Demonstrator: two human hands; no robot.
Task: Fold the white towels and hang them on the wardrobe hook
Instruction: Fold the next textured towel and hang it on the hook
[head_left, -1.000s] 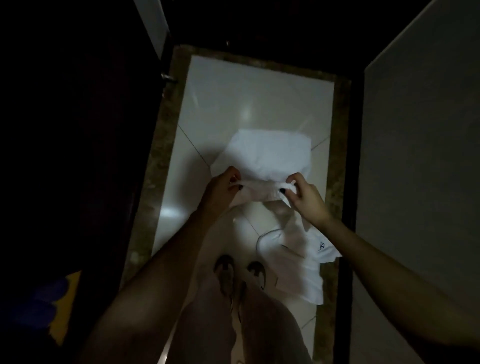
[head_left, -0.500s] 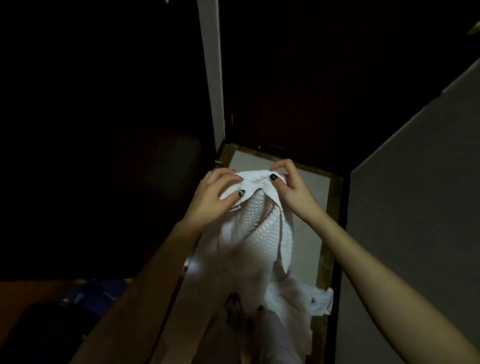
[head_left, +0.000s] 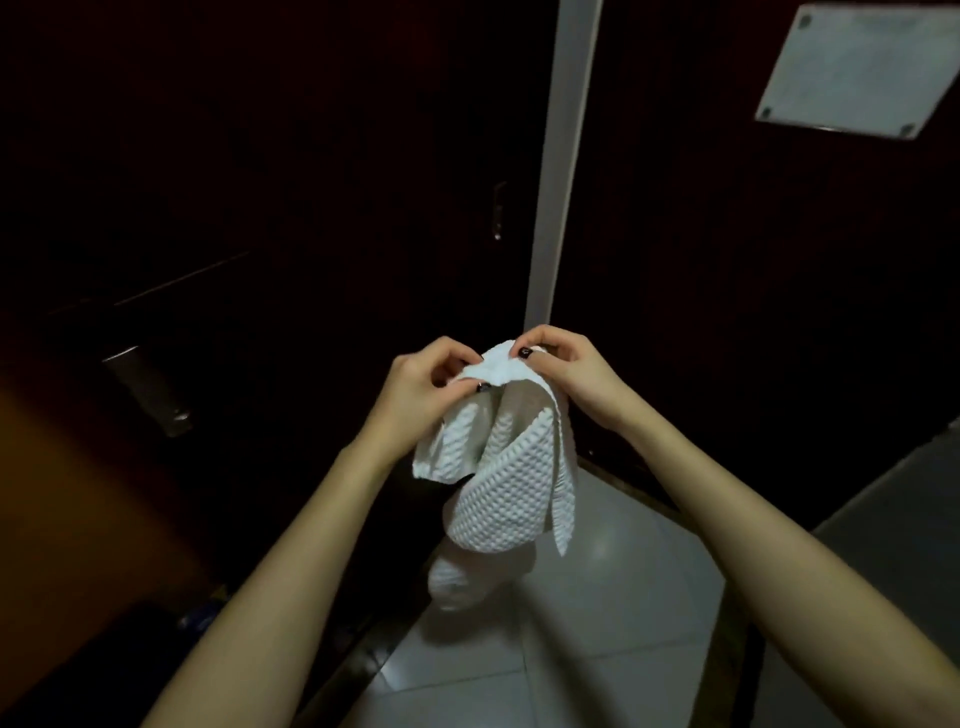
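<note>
At your nine o'clock a dull metal handle plate (head_left: 150, 389) sits on the dark wooden wardrobe front (head_left: 260, 208). No hook shows anywhere in this dim view, so find it before you lift. Your left hand (head_left: 421, 387) is curled, thumb and fingertips pinching the top edge of the white waffle-weave cotton towel (head_left: 506, 478) from its nine o'clock side. The towel hangs free at the centre of the view, bunched at the top and drooping in uneven folds toward six o'clock. Your right hand (head_left: 569, 366) is curled the same way and pinches that top edge from three o'clock, so the two pinches sit close together. I judge that you are either hunting for the corners or gathering the top, and either way the fold looks loose. To do it well, slide your pinches apart along the hem until the cloth hangs flat. Then match the corners and fold in halves so the edges line up. Above your right hand a narrow white vertical strip (head_left: 561, 156) runs up toward twelve o'clock, and the glossy pale tiled floor (head_left: 597, 623) lies at five o'clock. A pale rectangular screwed-on plate (head_left: 857, 67) sits at two o'clock, and it does not look like a hook.
</note>
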